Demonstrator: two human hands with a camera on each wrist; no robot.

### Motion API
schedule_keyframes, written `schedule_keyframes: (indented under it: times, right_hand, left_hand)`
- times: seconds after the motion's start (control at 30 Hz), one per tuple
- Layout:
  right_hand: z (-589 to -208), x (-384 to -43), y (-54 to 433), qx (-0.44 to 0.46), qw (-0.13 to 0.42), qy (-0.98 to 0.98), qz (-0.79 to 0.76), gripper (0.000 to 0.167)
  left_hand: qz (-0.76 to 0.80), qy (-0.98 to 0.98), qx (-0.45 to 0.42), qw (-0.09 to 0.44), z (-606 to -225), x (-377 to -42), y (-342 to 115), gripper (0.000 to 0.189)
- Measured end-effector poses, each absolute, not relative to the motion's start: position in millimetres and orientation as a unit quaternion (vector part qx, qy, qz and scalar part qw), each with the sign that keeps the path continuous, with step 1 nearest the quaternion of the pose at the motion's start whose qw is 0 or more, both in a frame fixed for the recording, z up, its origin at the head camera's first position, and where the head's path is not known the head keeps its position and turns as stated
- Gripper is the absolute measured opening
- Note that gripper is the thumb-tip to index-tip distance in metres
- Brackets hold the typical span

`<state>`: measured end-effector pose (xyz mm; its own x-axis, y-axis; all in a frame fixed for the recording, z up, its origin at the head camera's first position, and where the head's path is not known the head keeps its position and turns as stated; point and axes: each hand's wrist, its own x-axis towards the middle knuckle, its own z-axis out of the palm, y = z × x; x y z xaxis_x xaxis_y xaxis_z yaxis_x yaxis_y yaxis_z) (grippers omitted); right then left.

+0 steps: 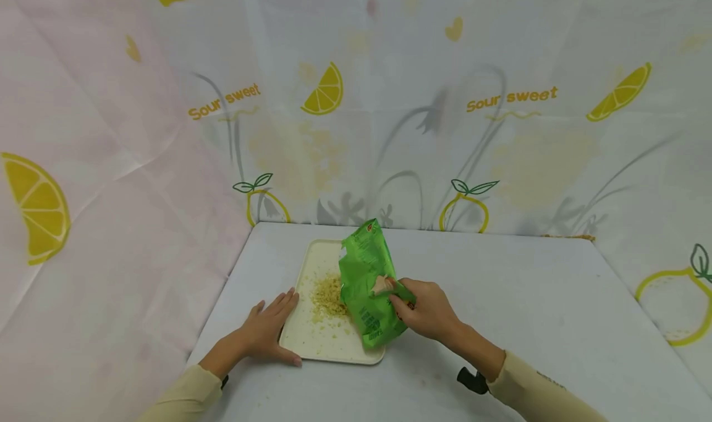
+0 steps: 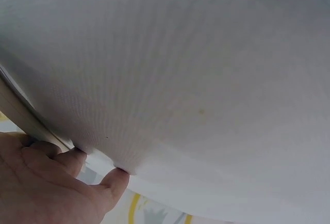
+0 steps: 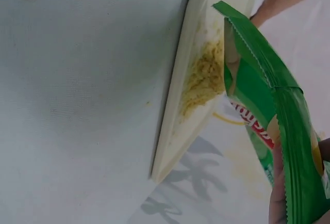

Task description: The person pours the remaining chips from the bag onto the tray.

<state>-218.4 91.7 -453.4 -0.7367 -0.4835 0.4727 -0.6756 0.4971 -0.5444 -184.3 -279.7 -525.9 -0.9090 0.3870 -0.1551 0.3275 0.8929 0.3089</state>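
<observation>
A green snack bag [image 1: 367, 267] is tilted over the right part of a cream rectangular tray [image 1: 334, 350]. My right hand [image 1: 428, 308] grips the bag by its right side, fingers and thumb pinching the film; the right wrist view shows the bag's crimped seam [image 3: 286, 131] beside the fingers. Crushed yellow crumbs [image 1: 328, 295] lie heaped on the middle of the tray, partly hidden behind the bag. At the tray's left edge my left hand [image 1: 269, 329] rests with its fingers extended, touching the rim, and its thumb lies along the near left corner.
The tray stands on a white-covered table [image 1: 500, 298]. Behind and at the left hang cloth walls [image 1: 389, 101] printed with lemons. A few small crumbs lie on the cloth near the front. A black strap [image 1: 473, 380] sits by the right wrist.
</observation>
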Motion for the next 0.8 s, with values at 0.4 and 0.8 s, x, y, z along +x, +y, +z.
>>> schedule_keyframes:
  times: [0.4, 0.8]
  right_hand:
    - [-450, -218, 90, 0.341, 0.158, -0.851, 0.367, 0.011]
    - [-425, -222, 89, 0.35, 0.203, -0.85, 0.338, 0.009]
  left_hand:
    - [0.14, 0.967, 0.187, 0.103, -525, -183, -280, 0.139]
    - [0.139, 0.968, 0.182, 0.103, -526, -184, -281, 0.14]
